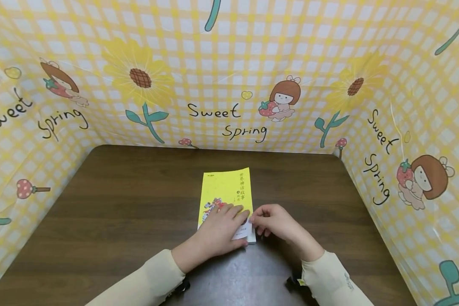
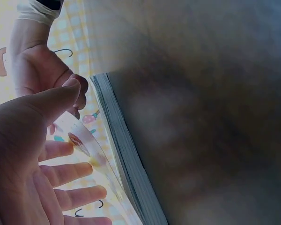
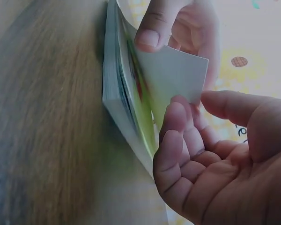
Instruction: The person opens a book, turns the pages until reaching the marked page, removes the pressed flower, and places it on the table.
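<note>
A yellow paperback book (image 1: 225,187) lies on the dark wooden table, with Chinese characters and a colourful picture on its front. My left hand (image 1: 222,227) rests on its lower half, fingers spread, covering part of the picture. At the book's lower right edge, my right hand (image 1: 277,221) pinches the cover's corner between thumb and index finger. The right wrist view shows that front cover (image 3: 178,75) bent up, away from the page block (image 3: 113,65). The left thumb lies near the cover's bottom edge. Pages under the cover are mostly hidden.
The brown table (image 1: 118,221) extends around the book. Yellow checked cloth (image 1: 214,63) with printed flowers, cartoon figures and "Sweet Spring" lettering walls in the back and both sides. Dark straps (image 1: 181,285) show near the sleeves.
</note>
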The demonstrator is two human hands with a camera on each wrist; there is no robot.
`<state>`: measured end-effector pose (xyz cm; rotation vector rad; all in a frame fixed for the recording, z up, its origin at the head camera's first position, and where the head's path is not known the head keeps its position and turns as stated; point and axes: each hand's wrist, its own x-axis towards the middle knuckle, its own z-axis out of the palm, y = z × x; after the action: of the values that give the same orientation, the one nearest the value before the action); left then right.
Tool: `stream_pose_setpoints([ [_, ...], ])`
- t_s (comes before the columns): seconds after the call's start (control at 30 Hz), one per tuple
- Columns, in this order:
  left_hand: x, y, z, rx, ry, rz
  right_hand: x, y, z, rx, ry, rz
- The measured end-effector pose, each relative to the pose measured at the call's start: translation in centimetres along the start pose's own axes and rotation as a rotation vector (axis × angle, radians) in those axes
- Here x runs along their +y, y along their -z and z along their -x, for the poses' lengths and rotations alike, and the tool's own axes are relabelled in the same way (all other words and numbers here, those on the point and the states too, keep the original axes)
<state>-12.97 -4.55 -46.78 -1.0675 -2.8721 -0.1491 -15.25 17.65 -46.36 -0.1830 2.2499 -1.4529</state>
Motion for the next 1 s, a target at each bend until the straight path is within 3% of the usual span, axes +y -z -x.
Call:
stream_pose_setpoints([
  [0.13, -0.2, 0.1, 0.2, 0.047, -0.004, 0.0, -0.5, -0.3, -0.2, 0.011, 0.035, -0.03],
  [0.33, -0.4, 0.5, 0.6, 0.096, -0.001, 0.003, -0.7, -1.0, -0.5, 0.019, 0.163, -0.054],
  [0.67, -0.8, 1.1, 1.2, 0.144, 0.049, 0.163, -1.2, -1.2, -0.1, 0.016, 0.314, 0.022],
  [0.83, -1.1, 1.3, 1.7, 0.24, 0.06, 0.144, -1.1, -1.0, -0.1, 0.035, 0.352, 0.12],
  [1.0, -1.7, 2.0, 2.3, 0.373, 0.006, 0.076, -0.8, -0.5, 0.0, 0.07, 0.401, 0.209],
])
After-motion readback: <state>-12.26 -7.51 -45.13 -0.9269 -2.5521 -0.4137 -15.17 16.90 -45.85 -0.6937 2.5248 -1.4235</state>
